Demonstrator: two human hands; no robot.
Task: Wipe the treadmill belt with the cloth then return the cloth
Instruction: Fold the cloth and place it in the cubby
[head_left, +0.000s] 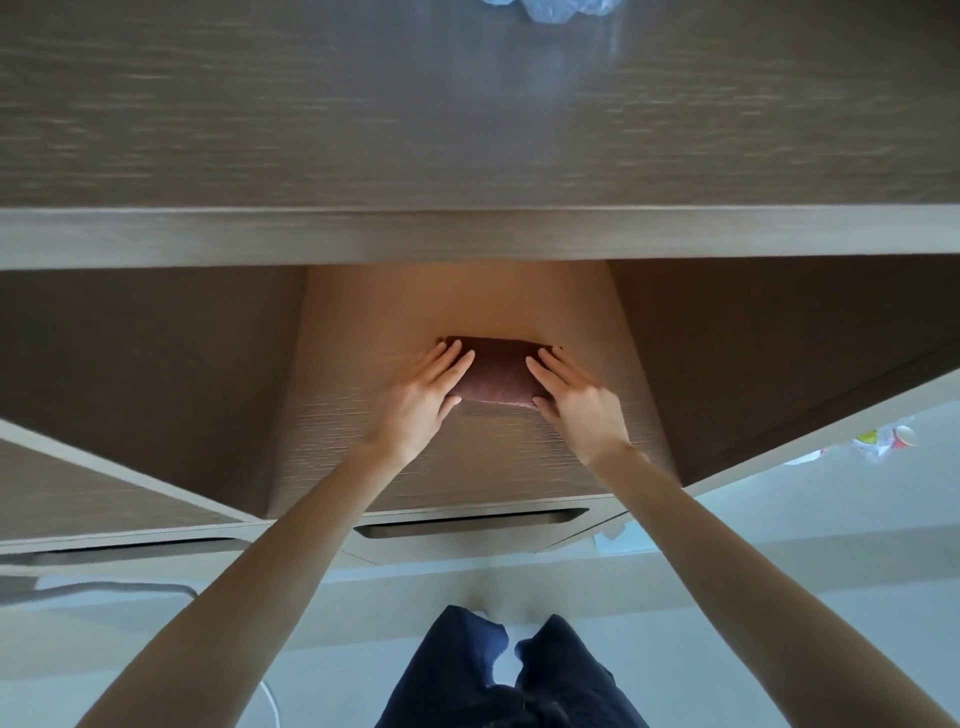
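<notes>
The folded brown cloth (498, 375) lies inside the middle shelf compartment (467, 467), under the worktop (467, 130). The left hand (423, 397) rests on its left end and the right hand (579, 402) on its right end. Fingers lie straight and flat on top, thumbs against the near edge.

The left arm (260, 582) and right arm (737, 582) are seen bare along the whole visible length, from wrist to the frame's lower edge. The left hand (415, 402) and right hand (584, 410) are bare too. Dark navy trousers (457, 680) are worn, loose-cut, with soft creases in the fabric.
</notes>
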